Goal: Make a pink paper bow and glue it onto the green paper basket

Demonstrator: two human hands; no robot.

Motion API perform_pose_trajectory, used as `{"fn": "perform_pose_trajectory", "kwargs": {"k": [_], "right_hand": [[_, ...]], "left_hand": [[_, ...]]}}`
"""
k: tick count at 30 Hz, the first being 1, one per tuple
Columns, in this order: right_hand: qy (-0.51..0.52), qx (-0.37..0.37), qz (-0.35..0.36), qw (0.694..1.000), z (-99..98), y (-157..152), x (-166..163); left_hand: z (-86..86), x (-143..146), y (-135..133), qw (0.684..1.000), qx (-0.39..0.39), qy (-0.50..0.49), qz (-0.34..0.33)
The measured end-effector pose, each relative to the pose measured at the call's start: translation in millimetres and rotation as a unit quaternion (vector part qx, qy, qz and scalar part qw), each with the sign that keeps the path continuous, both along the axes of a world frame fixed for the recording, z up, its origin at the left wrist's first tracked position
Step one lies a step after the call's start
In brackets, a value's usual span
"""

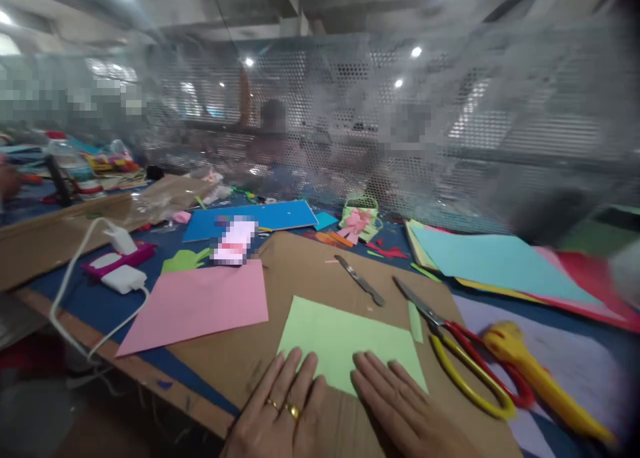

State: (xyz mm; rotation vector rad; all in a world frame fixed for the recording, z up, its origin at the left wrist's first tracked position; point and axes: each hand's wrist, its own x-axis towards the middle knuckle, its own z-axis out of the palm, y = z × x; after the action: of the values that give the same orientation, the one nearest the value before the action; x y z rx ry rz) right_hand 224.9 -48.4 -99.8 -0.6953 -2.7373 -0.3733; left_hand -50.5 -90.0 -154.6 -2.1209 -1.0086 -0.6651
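Note:
A light green sheet of paper (pixel 345 338) lies on a brown cardboard mat (pixel 300 271) near the table's front edge. My left hand (pixel 280 411), with two gold rings, lies flat with its fingers stretched out, fingertips on the green sheet's near edge. Beside it my right hand (pixel 400 405) lies flat too, its fingertips pressing the same edge. Neither hand holds anything.
Scissors with red and yellow handles (pixel 460 351) and a yellow cutter (pixel 540 371) lie to the right. A metal blade (pixel 360 280) lies beyond the green sheet. A pink sheet (pixel 200 305), white charger with cable (pixel 120 271), blue sheet (pixel 270 217) and stacked coloured papers (pixel 500 261) surround the mat.

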Motion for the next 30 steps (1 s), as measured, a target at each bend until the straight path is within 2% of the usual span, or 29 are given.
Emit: {"fn": "perform_pose_trajectory", "kwargs": {"k": [2,4,6,9,13,16,19,21,24,27,30], "right_hand": [[0.014,-0.005,-0.046,0.999,10.7,-15.0,-8.6],[0.005,-0.003,-0.043,0.999,11.7,-28.1,-21.5],[-0.032,0.029,-0.011,0.999,5.7,-37.0,-35.5],[-0.038,0.057,-0.042,0.997,-6.2,-43.2,-50.4],[-0.003,0.064,-0.051,0.997,-10.9,-44.3,-52.8],[0.022,0.015,-0.053,0.998,-6.0,-47.9,-43.2],[0.036,-0.053,-0.101,0.993,-0.5,-56.0,-26.5],[0.047,-0.054,-0.131,0.989,-0.1,-60.9,-12.7],[0.051,-0.009,-0.155,0.987,-6.7,-64.6,10.5],[0.045,0.083,-0.181,0.979,-16.0,-65.9,33.2],[0.029,0.151,-0.21,0.966,-15.5,-67.6,42.0]], "left_hand": [[3.6,-1.8,-2.5,1.0,-0.018,-0.005,-0.013],[3.1,-2.3,-4.5,0.999,-0.038,0.001,-0.023],[1.0,-2.3,-6.0,0.998,-0.051,-0.004,-0.025],[-1.0,-4.1,-5.9,0.997,-0.062,-0.021,-0.028],[0.5,-10.1,-3.2,0.997,-0.059,0.018,-0.052],[1.9,-10.3,-4.8,0.996,-0.075,0.026,-0.048],[3.3,-5.2,-9.6,0.995,-0.093,-0.008,-0.038],[3.7,-2.0,-11.7,0.995,-0.092,-0.017,-0.033],[1.7,-1.1,-11.2,0.996,-0.084,-0.008,-0.023],[-3.1,-1.7,-8.3,0.998,-0.066,0.006,-0.018],[-4.1,0.5,-7.5,0.998,-0.059,-0.009,-0.02]]}}
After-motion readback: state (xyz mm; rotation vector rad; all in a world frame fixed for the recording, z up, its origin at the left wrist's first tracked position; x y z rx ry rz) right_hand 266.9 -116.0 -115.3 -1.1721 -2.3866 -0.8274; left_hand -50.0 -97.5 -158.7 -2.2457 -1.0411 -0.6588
